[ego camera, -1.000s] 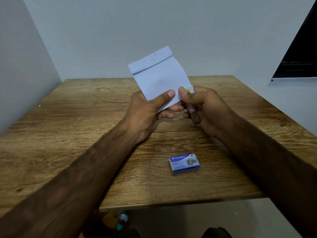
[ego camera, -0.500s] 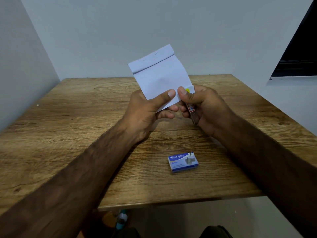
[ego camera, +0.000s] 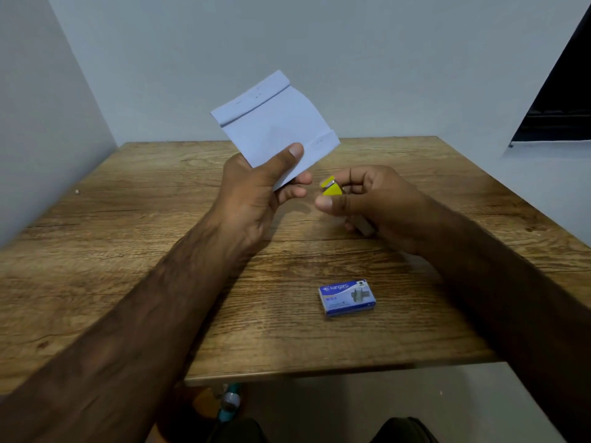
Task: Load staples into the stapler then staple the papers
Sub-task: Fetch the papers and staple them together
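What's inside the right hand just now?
The right hand grips the stapler; only its yellow nose and a pale end show. The fingers cover its body.

We have one view, head-worn, looking forward and down across the wooden table (ego camera: 128,251) from its near edge, close above both forearms, facing the wall.

left hand (ego camera: 256,190) holding papers (ego camera: 275,129), right hand (ego camera: 374,203) gripping stapler (ego camera: 332,187)
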